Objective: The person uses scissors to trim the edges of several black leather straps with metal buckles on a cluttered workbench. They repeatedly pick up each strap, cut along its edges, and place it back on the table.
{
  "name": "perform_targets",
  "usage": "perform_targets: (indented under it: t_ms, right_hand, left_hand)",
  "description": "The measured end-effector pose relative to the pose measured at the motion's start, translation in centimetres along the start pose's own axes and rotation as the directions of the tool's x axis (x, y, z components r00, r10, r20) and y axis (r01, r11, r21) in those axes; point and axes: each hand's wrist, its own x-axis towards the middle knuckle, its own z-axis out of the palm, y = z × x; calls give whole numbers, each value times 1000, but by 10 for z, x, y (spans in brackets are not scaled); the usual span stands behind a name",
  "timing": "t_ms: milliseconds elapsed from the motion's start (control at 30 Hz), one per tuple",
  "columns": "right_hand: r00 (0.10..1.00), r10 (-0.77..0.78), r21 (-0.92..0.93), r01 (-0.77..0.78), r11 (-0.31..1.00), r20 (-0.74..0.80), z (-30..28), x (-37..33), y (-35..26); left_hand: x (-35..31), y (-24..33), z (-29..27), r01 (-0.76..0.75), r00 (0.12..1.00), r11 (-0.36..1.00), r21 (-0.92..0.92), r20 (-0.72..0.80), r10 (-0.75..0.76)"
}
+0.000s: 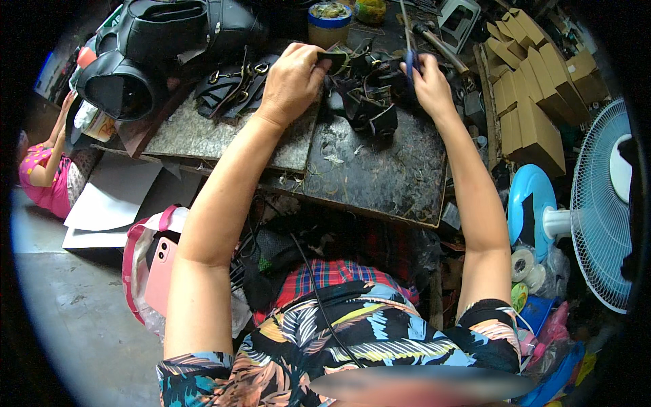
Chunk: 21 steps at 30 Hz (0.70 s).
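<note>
My left hand [293,83] is closed on the end of a black strap piece [333,61], pinched between thumb and fingers. In my right hand [432,83] is a pair of scissors [411,60] with dark blue handles, its blades pointing away from me. Between the two hands lies a heap of black strap pieces [366,112] with pale edges and loose threads, on the worn dark worktable [380,183]. Left of my left wrist, black straps with metal rings [234,88] rest on a grey, rough board [203,132].
Black bags [159,41] stand at the far left, a blue-rimmed tub [329,24] at the back. A hammer [441,47] lies beyond my right hand. Cardboard boxes [532,129] and a fan [603,203] flank the right. A pink phone [161,264] sits left; another person [47,173] sits farther left.
</note>
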Motion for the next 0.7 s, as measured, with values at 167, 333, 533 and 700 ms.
perform_targets:
  t_ms: [167,333,533,700]
  right_hand:
    - [1000,-18,4,18,1000,-23,36,50,-8]
    - [966,-78,21,86,996,-246,3,26,-29]
    - [876,-257,740,-153,654,407,-76,-46,-92]
    - [592,-301,654,-579,487,748,-81,-117,-131]
  left_hand:
    - [4,-2,-10,327,933,940,-98,-122,-337]
    - [7,-5,-10,330,890,938,-110,-296,-348]
    - [8,-5,-10,356,865,929,-99,-341,-368]
    - [8,-2,-15,304,856,950,-76,-416,-307]
